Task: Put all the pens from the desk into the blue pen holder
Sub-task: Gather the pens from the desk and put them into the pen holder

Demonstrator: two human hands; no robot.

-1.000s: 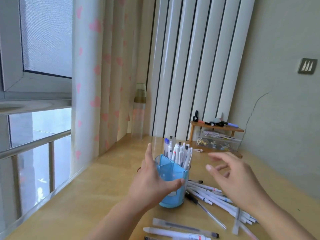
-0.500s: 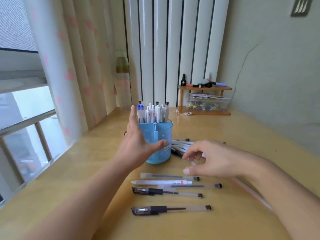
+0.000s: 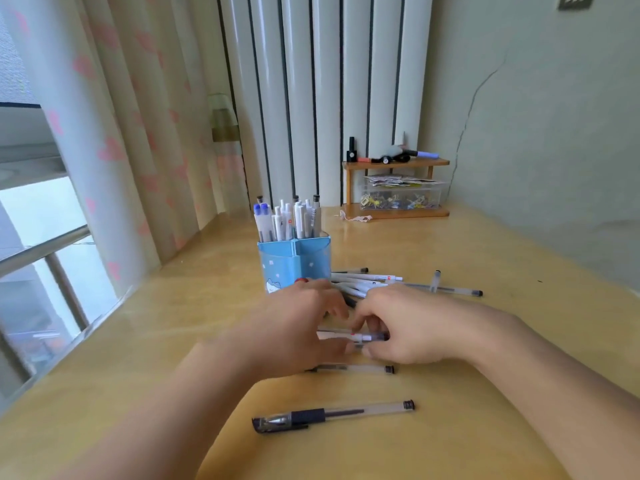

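The blue pen holder (image 3: pixel 294 266) stands upright mid-desk with several white and clear pens in its back compartments. In front of it my left hand (image 3: pixel 298 327) and my right hand (image 3: pixel 408 327) meet over a few pens (image 3: pixel 369 337) lying on the desk. Both hands curl their fingers round these pens, the right at their capped end. A clear pen (image 3: pixel 353 368) lies just below the hands. A black-grip gel pen (image 3: pixel 332 415) lies nearer to me. A loose pile of pens (image 3: pixel 370 280) lies to the right of the holder.
A small wooden shelf (image 3: pixel 396 213) with a clear box of small items stands at the back against the wall. A curtain (image 3: pixel 114 140) and a window (image 3: pixel 38 237) run along the desk's left edge. The wall bounds the desk on the right.
My left hand has left the side of the holder and dropped to the pens in front of it. My right hand has closed onto the same pens.
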